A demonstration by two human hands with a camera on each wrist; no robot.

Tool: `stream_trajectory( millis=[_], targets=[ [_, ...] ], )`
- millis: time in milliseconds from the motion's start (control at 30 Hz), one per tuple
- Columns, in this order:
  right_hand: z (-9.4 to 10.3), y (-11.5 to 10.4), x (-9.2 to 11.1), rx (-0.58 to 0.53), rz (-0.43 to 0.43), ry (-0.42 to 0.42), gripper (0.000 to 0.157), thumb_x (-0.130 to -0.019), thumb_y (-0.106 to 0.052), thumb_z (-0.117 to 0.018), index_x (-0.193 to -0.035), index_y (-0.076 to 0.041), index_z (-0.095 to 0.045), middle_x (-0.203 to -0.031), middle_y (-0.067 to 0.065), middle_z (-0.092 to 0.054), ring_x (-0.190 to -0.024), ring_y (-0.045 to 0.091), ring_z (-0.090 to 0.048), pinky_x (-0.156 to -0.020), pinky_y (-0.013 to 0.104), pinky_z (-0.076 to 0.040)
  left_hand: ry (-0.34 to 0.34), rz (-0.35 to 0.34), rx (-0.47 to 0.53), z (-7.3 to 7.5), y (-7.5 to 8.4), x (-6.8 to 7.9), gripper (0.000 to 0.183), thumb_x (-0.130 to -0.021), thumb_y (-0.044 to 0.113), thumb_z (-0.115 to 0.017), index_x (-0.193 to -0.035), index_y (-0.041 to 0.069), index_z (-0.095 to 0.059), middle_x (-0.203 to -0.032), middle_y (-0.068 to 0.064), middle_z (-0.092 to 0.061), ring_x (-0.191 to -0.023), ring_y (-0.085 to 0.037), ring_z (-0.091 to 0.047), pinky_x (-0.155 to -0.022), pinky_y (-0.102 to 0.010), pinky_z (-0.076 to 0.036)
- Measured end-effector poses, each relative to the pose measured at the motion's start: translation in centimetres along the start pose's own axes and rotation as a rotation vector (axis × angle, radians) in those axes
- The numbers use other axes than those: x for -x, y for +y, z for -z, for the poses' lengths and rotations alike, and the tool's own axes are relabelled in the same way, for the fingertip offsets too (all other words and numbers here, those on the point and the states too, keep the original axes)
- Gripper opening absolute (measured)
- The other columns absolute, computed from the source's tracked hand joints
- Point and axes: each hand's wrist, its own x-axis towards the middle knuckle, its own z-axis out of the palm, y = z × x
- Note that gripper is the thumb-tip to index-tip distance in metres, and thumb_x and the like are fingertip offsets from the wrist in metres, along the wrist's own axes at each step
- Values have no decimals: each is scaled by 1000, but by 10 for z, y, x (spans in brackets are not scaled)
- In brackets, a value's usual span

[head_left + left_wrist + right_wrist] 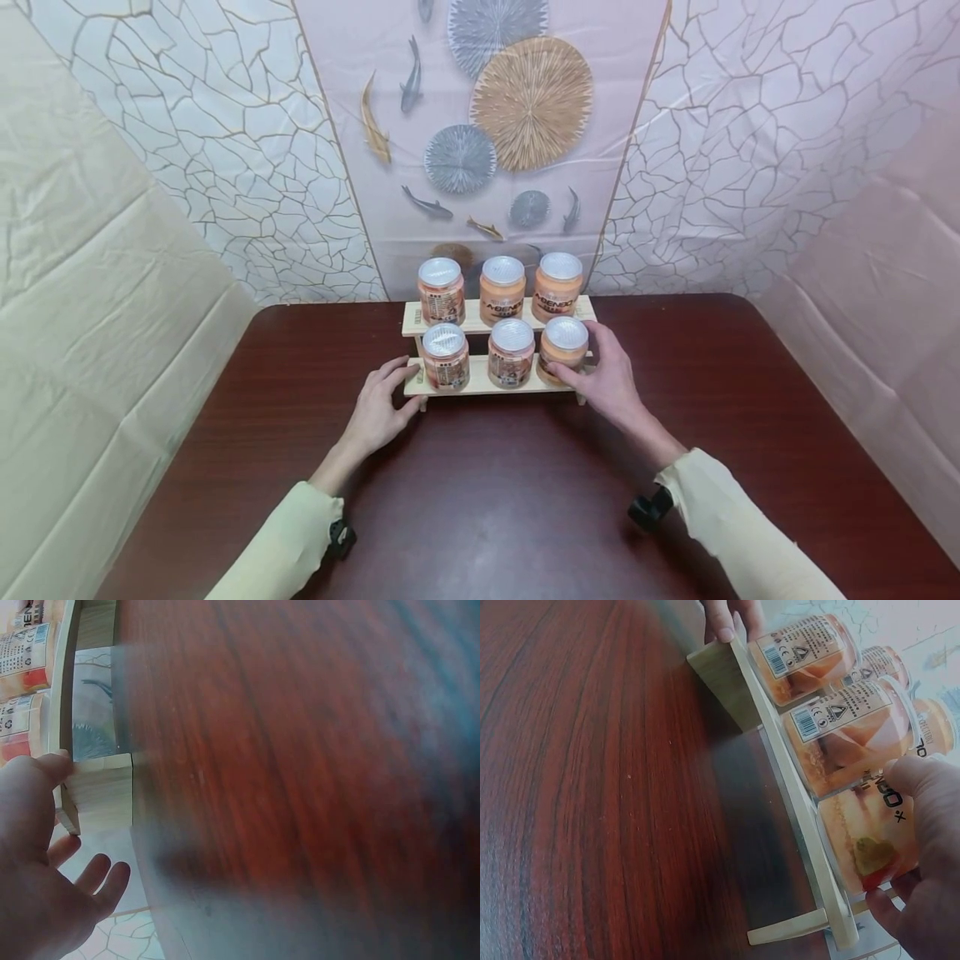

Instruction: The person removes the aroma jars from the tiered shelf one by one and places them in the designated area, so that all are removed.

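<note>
A two-tier wooden rack (pixel 478 377) stands at the back of the table, with three lidded jars on each tier. My right hand (pixel 611 379) grips the right jar (pixel 561 354) of the lower tier, thumb on its front and fingers round its far side. In the right wrist view this jar (pixel 866 832) stands on the lower board. At the other end, my left hand (pixel 377 412) holds the lower board's left corner between thumb and fingers. The left wrist view shows that thumb over the board's front edge (pixel 66 712), while the other fingers spread beyond its end.
The lower tier also bears a middle jar (pixel 512 354) and a left jar (pixel 447 358). Behind them, the upper board (pixel 472 317) holds its row against a patterned cloth backdrop (pixel 487 192). Dark reddish wood-grain tabletop (pixel 480 500) extends in front. Pale cloth walls (pixel 112 333) flank both sides.
</note>
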Motion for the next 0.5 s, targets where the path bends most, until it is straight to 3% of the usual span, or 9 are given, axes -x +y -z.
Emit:
stream_trajectory(
  millis=[500],
  targets=[
    [0,-2,2,-17,23,30,72,-67,-5,-91,-128,8,-53,-116,23,-59,-102,35,-57,-81,53,-53,6,-19,-4,1,1,1,48,-81,12,-83,-125,-1,-67,-136,-22,-56,-117,-44,-52,-94,-58,-44]
  ],
)
